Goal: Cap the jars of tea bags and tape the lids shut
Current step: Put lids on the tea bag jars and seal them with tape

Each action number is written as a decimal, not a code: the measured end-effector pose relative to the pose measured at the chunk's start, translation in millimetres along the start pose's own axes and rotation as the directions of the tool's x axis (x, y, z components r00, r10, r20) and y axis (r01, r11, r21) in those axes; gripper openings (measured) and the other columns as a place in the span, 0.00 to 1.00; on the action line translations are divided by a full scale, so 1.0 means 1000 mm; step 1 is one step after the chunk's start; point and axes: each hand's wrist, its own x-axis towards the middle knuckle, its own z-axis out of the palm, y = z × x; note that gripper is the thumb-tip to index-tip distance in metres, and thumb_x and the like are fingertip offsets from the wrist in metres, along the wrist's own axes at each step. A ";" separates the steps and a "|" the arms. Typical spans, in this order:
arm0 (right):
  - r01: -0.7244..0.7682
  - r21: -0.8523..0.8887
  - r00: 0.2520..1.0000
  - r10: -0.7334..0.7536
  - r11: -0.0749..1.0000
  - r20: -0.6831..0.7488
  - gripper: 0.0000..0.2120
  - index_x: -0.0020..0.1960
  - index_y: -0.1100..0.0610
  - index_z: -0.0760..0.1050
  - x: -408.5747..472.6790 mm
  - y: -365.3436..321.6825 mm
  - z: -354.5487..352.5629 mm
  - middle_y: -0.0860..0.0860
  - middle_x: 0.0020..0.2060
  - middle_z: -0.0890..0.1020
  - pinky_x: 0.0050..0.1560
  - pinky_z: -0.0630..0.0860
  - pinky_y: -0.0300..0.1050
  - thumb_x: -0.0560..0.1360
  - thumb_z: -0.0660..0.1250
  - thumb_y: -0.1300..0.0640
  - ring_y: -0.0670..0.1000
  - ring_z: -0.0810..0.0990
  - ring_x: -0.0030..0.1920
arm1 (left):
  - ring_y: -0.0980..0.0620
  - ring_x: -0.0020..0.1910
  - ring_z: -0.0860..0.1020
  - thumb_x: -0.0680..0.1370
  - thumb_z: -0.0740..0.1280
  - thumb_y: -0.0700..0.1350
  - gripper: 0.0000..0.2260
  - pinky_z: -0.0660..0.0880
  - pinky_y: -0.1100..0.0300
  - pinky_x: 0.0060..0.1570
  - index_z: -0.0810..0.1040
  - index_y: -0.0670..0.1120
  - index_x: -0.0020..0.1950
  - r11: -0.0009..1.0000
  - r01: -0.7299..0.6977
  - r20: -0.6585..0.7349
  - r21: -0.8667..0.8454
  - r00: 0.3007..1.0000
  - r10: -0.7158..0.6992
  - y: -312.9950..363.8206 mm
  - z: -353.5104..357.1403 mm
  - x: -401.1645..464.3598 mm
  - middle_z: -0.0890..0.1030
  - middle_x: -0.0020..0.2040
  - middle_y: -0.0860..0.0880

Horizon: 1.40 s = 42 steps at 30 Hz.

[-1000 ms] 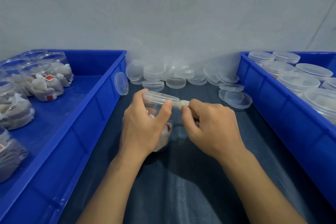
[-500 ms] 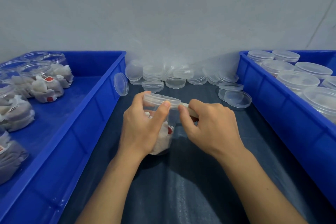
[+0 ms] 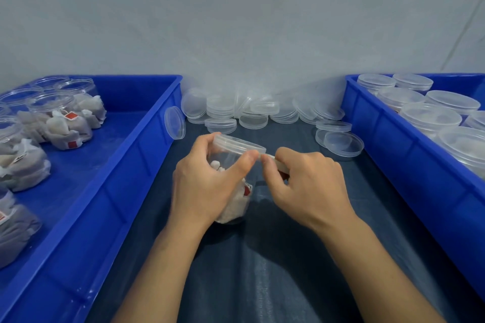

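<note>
A clear plastic jar (image 3: pixel 231 165) of tea bags stands on the dark cloth at the centre, with a clear lid (image 3: pixel 237 145) on top. My left hand (image 3: pixel 207 181) grips the jar from the left, thumb tip on the lid's rim. My right hand (image 3: pixel 307 186) pinches a small pale roll of tape (image 3: pixel 275 162) held right against the lid's right edge. The hand hides most of the roll.
A blue bin (image 3: pixel 136 165) on the left holds open jars of tea bags (image 3: pixel 63 118). Another blue bin (image 3: pixel 388 155) on the right holds capped jars (image 3: pixel 430 118). Loose clear lids (image 3: pixel 252 110) are piled against the back wall, two more (image 3: pixel 341 143) lie nearer.
My right hand has brought the tape roll in closer to the lid's rim, next to my left thumb. The jar has stayed in place.
</note>
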 end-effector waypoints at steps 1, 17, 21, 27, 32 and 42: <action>0.009 -0.007 1.000 -0.009 1.000 0.005 0.24 0.34 0.53 0.60 0.000 0.000 0.000 0.49 0.24 0.69 0.31 0.69 0.50 0.81 0.55 0.39 0.61 0.71 0.28 | 0.59 0.57 0.81 0.67 0.68 0.76 0.32 0.80 0.51 0.60 0.79 0.58 0.64 1.000 -0.013 0.005 0.026 1.000 0.013 0.000 -0.001 0.000 0.84 0.56 0.61; 0.065 0.054 0.997 -0.067 0.996 0.040 0.19 0.38 0.50 0.59 0.003 0.003 -0.001 0.48 0.24 0.66 0.34 0.71 0.54 0.83 0.53 0.41 0.60 0.69 0.30 | 0.48 0.58 0.84 0.76 0.64 0.73 0.29 0.78 0.40 0.62 0.78 0.53 0.66 0.980 0.021 0.083 -0.197 0.996 -0.005 -0.003 -0.001 0.001 0.85 0.57 0.54; 0.051 0.047 0.998 -0.052 0.998 0.037 0.20 0.37 0.48 0.56 0.003 0.003 0.002 0.48 0.23 0.64 0.32 0.70 0.52 0.83 0.53 0.39 0.61 0.69 0.30 | 0.47 0.58 0.84 0.77 0.64 0.72 0.28 0.78 0.39 0.61 0.78 0.52 0.65 0.974 0.022 0.088 -0.225 0.996 -0.003 -0.004 -0.003 0.001 0.86 0.56 0.53; 0.015 0.037 0.998 -0.017 0.999 0.060 0.22 0.39 0.53 0.63 0.001 0.002 0.005 0.48 0.23 0.68 0.34 0.69 0.51 0.81 0.52 0.37 0.61 0.72 0.31 | 0.51 0.56 0.85 0.79 0.64 0.69 0.24 0.79 0.39 0.60 0.79 0.52 0.64 0.971 0.003 0.099 -0.238 0.995 0.022 -0.005 -0.003 0.001 0.87 0.54 0.54; 0.004 0.041 0.998 -0.007 0.999 0.059 0.22 0.38 0.53 0.62 0.000 0.002 0.006 0.47 0.23 0.68 0.33 0.68 0.50 0.81 0.52 0.37 0.60 0.71 0.30 | 0.53 0.58 0.84 0.79 0.61 0.67 0.24 0.78 0.41 0.61 0.78 0.53 0.65 0.978 -0.010 0.127 -0.209 0.991 0.038 -0.004 -0.006 0.001 0.86 0.56 0.56; -0.007 0.040 0.998 0.004 0.999 0.065 0.22 0.38 0.52 0.63 -0.001 0.002 0.003 0.47 0.23 0.68 0.32 0.63 0.49 0.82 0.53 0.37 0.60 0.72 0.31 | 0.61 0.57 0.78 0.69 0.65 0.75 0.29 0.77 0.55 0.58 0.75 0.58 0.62 0.996 -0.053 0.058 0.068 0.997 0.049 0.005 -0.004 -0.001 0.79 0.57 0.60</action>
